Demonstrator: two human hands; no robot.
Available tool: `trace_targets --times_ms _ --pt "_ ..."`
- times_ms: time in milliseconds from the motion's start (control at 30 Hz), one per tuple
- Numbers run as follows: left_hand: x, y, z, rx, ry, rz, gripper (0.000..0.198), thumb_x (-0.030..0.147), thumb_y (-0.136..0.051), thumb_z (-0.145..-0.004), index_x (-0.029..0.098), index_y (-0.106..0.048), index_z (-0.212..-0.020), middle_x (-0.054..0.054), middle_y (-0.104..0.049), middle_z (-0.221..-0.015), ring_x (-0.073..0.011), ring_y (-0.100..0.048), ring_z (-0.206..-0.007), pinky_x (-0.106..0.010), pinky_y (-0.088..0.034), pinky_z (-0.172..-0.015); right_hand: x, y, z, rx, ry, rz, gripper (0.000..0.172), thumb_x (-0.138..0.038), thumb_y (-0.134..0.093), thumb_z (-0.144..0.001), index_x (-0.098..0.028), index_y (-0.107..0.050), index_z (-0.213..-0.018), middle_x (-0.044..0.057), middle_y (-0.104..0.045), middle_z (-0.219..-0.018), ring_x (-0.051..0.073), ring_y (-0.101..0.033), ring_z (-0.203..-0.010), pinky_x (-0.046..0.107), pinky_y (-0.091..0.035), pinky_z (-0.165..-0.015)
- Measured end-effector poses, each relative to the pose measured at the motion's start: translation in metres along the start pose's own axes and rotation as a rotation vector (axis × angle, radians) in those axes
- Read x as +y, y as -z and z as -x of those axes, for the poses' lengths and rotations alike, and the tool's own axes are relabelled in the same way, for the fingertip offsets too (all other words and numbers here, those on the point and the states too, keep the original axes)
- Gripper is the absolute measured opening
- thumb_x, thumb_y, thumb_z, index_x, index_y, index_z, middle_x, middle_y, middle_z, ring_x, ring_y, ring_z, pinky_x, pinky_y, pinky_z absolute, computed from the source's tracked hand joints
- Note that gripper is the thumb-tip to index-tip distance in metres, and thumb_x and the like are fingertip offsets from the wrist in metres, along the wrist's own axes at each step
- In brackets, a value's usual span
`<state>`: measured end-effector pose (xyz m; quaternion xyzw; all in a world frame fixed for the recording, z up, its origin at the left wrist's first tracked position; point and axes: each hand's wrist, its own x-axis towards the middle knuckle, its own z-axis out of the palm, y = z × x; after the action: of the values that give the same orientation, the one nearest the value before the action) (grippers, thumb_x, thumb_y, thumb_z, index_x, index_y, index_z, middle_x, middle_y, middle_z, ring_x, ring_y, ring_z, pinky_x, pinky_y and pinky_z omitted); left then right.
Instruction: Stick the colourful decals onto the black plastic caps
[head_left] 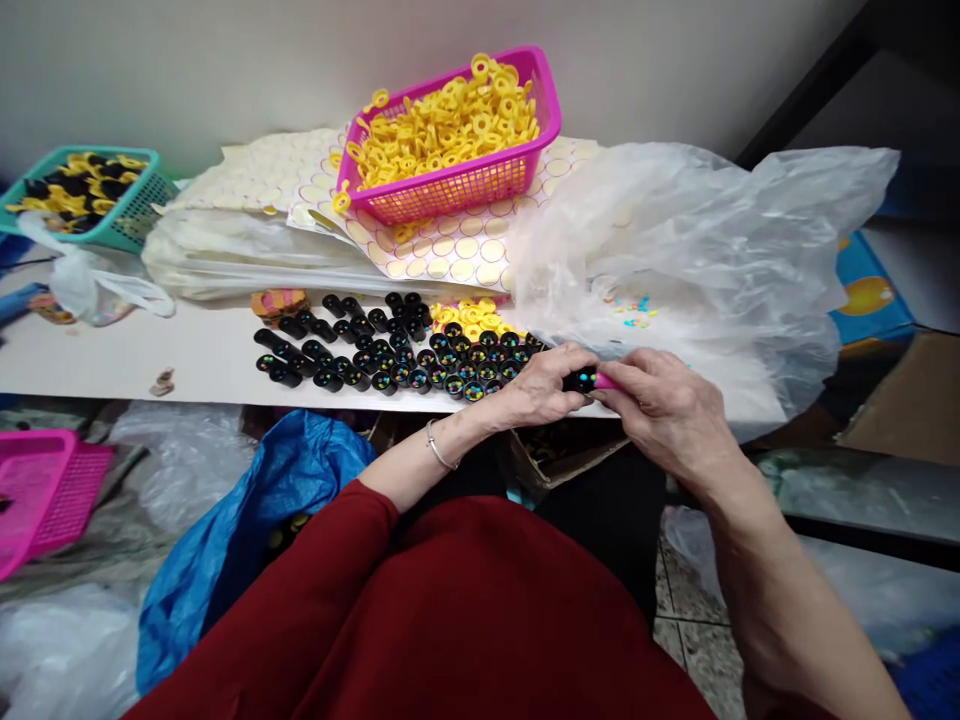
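Observation:
My left hand (pixel 546 385) is closed around a small black cup (pixel 578 380) with coloured bits at its mouth. Meeting that mouth is a pink piece (pixel 604 381), pinched in my right hand (pixel 667 400); most of it is hidden by the fingers, so its kind does not show. To the left of my hands, many small black cups (pixel 385 382) stand close together on the table, several with coloured bits inside. A few black cups lie on their sides. Yellow rings (pixel 480 318) are heaped just behind the cups.
A pink basket (pixel 450 195) full of yellow ringed pieces stands at the back. A teal basket (pixel 139 215) holds black and yellow parts. Clear plastic sheeting (pixel 697 230) with loose coloured bits covers the right side. Below the table edge are a blue bag (pixel 225 560) and a cardboard box (pixel 577 465).

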<state>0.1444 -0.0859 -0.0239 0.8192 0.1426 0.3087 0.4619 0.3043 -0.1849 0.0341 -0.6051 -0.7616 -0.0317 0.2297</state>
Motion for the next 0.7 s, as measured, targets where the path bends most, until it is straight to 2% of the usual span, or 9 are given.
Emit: trace_targets --times_ms 133,233,300,367,467,533,600,633,700 --pt "-0.001 -0.009 -0.006 -0.012 0.095 -0.017 0.021 0.032 -0.070 -0.079 0.017 -0.066 -0.094 -0.005 -0.066 -0.094 -0.0195 -0.060 -0.091 -0.033 -0.047 -0.086 -0.005 0.017 -0.007 -0.089 0.162 0.315 0.023 -0.013 -0.050 -0.090 -0.019 -0.072 -0.085 0.008 -0.061 -0.075 0.020 -0.048 -0.072 0.032 -0.032 -0.059" --pt "-0.004 -0.012 -0.007 -0.009 0.107 0.029 0.027 0.033 -0.075 -0.076 0.017 -0.068 -0.097 -0.005 -0.067 -0.096 -0.0207 -0.061 -0.093 -0.035 -0.048 -0.088 0.000 0.019 -0.011 -0.103 0.152 0.288 0.024 -0.013 -0.050 -0.090 -0.020 -0.072 -0.084 0.007 -0.059 -0.074 0.019 -0.046 -0.071 0.032 -0.032 -0.060" --pt "-0.007 -0.014 -0.007 -0.001 0.114 0.066 0.032 0.033 -0.077 -0.074 0.018 -0.070 -0.101 -0.005 -0.068 -0.100 -0.0218 -0.062 -0.096 -0.036 -0.048 -0.090 0.010 0.016 -0.009 -0.049 0.085 0.115 0.025 -0.021 -0.051 -0.094 -0.021 -0.072 -0.081 0.007 -0.059 -0.075 0.019 -0.049 -0.070 0.032 -0.034 -0.059" --pt "-0.008 -0.015 -0.005 0.009 0.131 0.096 0.035 0.030 -0.079 -0.071 0.019 -0.070 -0.103 -0.005 -0.069 -0.102 -0.0223 -0.062 -0.098 -0.036 -0.048 -0.092 0.020 0.011 -0.004 0.015 0.005 -0.173 0.023 -0.029 -0.055 -0.094 -0.023 -0.073 -0.081 0.005 -0.059 -0.075 0.018 -0.052 -0.069 0.031 -0.038 -0.059" --pt "-0.007 -0.016 -0.001 0.028 0.167 0.142 0.035 0.027 -0.081 -0.069 0.018 -0.071 -0.101 -0.005 -0.068 -0.100 -0.0221 -0.063 -0.097 -0.037 -0.048 -0.093 0.021 0.011 0.002 0.102 -0.146 -0.563 0.009 -0.034 -0.068 -0.087 -0.028 -0.074 -0.084 0.004 -0.063 -0.076 0.018 -0.058 -0.069 0.033 -0.044 -0.060" --pt "-0.005 -0.013 0.003 0.040 0.183 0.180 0.035 0.028 -0.082 -0.069 0.017 -0.072 -0.101 -0.005 -0.068 -0.099 -0.0220 -0.062 -0.098 -0.037 -0.048 -0.094 0.001 0.017 0.001 0.140 -0.263 -0.695 0.004 -0.035 -0.073 -0.083 -0.031 -0.073 -0.084 0.004 -0.066 -0.079 0.019 -0.061 -0.070 0.034 -0.046 -0.061" --pt "-0.004 -0.008 0.011 0.067 0.187 0.216 0.036 0.034 -0.084 -0.069 0.017 -0.073 -0.099 -0.006 -0.067 -0.101 -0.0225 -0.062 -0.102 -0.038 -0.047 -0.096 -0.036 0.028 -0.005 0.103 -0.329 -0.839 0.003 -0.034 -0.072 -0.085 -0.033 -0.073 -0.087 0.003 -0.067 -0.078 0.019 -0.062 -0.066 0.031 -0.047 -0.053" --pt "-0.003 -0.003 0.017 0.095 0.183 0.227 0.037 0.038 -0.085 -0.068 0.018 -0.073 -0.098 -0.006 -0.067 -0.102 -0.0227 -0.061 -0.103 -0.038 -0.047 -0.098 -0.057 0.034 -0.008 0.053 -0.317 -0.975 0.007 -0.034 -0.068 -0.088 -0.034 -0.073 -0.093 0.002 -0.066 -0.074 0.016 -0.059 -0.057 0.028 -0.043 -0.045" --pt "-0.001 0.010 0.032 0.173 0.180 0.220 0.041 0.044 -0.086 -0.067 0.019 -0.074 -0.096 -0.007 -0.066 -0.103 -0.0222 -0.061 -0.104 -0.039 -0.047 -0.098 -0.099 0.044 -0.009 -0.202 -0.220 -1.212 0.014 -0.033 -0.058 -0.095 -0.035 -0.072 -0.098 -0.001 -0.060 -0.061 0.013 -0.051 -0.045 0.025 -0.038 -0.036"
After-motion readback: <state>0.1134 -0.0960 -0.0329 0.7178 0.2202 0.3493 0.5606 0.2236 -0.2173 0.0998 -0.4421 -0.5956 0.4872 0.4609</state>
